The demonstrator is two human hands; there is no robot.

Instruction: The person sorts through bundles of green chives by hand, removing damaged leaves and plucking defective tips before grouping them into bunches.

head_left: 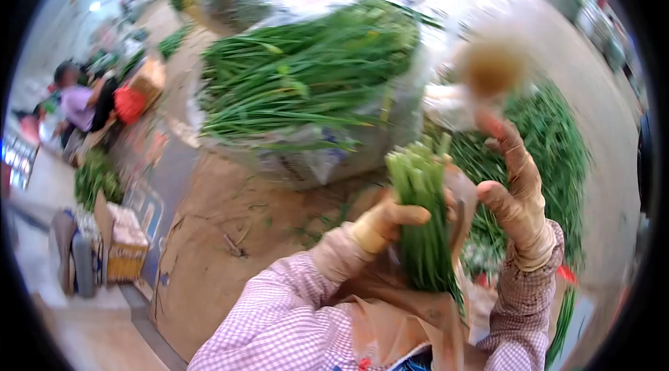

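Note:
My left hand (390, 221), in a worn glove with bare fingertips, is closed around a bunch of garlic chives (426, 245). The pale cut ends of the bunch point up and the leaves hang down over my lap. My right hand (517, 193), gloved the same way, is raised to the right of the bunch with thumb and fingers apart. Just above its fingertips is a blurred, round, yellowish-brown thing (495, 67); its kind and whether my fingers touch it cannot be made out.
A large plastic-lined heap of chives (306, 78) stands ahead on brown sheeting (209, 231). More loose greens (557, 162) lie at the right. At the left are an open cardboard box (127, 249), a red bag (129, 104) and a seated person (80, 102).

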